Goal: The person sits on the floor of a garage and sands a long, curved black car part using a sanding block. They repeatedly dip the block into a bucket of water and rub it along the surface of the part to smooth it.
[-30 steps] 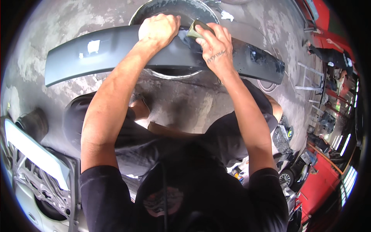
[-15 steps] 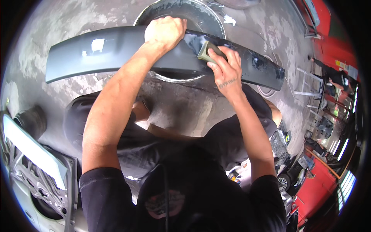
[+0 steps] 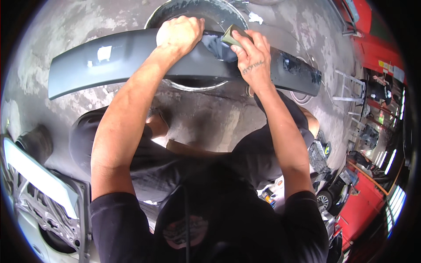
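1. Stained concrete floor [image 3: 223, 116] lies beneath us; our left hand [image 3: 180, 35] is clamped over the far edge of the dark panel [image 3: 120, 57], fingertips hidden, our right hand [image 3: 255, 57] closed around an olive pad [image 3: 229, 37].
2. Panel across a round tub [image 3: 223, 11]: we judge uneven pressure could tip it.
3. Its long axis runs left to right, middle bowed away from us.

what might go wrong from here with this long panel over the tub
The dark panel seems to lie across the round tub, both ends jutting past it, so it might rock under off-centre pressure. The left hand grips its far edge; a slip could let it shift. The right hand holds the green block close to it, so fingertips might scrape.
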The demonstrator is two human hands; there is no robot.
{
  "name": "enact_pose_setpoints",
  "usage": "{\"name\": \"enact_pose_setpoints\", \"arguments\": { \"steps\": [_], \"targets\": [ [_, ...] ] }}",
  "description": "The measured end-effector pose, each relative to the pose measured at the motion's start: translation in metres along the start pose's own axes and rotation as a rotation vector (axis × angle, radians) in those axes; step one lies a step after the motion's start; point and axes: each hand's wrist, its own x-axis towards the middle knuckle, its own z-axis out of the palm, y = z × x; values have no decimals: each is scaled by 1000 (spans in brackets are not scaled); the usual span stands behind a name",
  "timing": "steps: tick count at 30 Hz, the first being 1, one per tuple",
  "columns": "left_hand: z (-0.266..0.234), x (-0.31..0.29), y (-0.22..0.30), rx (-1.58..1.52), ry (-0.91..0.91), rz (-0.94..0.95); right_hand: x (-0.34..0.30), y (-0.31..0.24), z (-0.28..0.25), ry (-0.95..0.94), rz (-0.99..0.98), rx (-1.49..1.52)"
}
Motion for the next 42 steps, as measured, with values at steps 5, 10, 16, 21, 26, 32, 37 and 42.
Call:
{"name": "enact_pose_setpoints", "arguments": {
  "steps": [5,10,16,21,26,32,37,42],
  "targets": [
    [-12,1,6,-21,-80,-66,-44,-3,-21,-82,2,76],
    [-16,1,9,-22,-83,-74,0,0,-3,-9,28,26],
    [-2,1,3,17,-33,-51,-32,-9,-16,-47,-24,55],
    [-6,-1,4,14,-25,-60,-2,-3,1,-1,-33,16],
    [-4,0,5,24,-32,-26,-31,3,-15,-38,-58,32],
    [11,1,-3,42,65,31,-12,-3,-6,-39,-64,91],
    [-8,-3,11,22,-75,-39,-21,-3,-7,-21,-69,51],
    [4,-1,0,33,11,0,-10,-9,-13,-80,-57,58]
  ]
}}
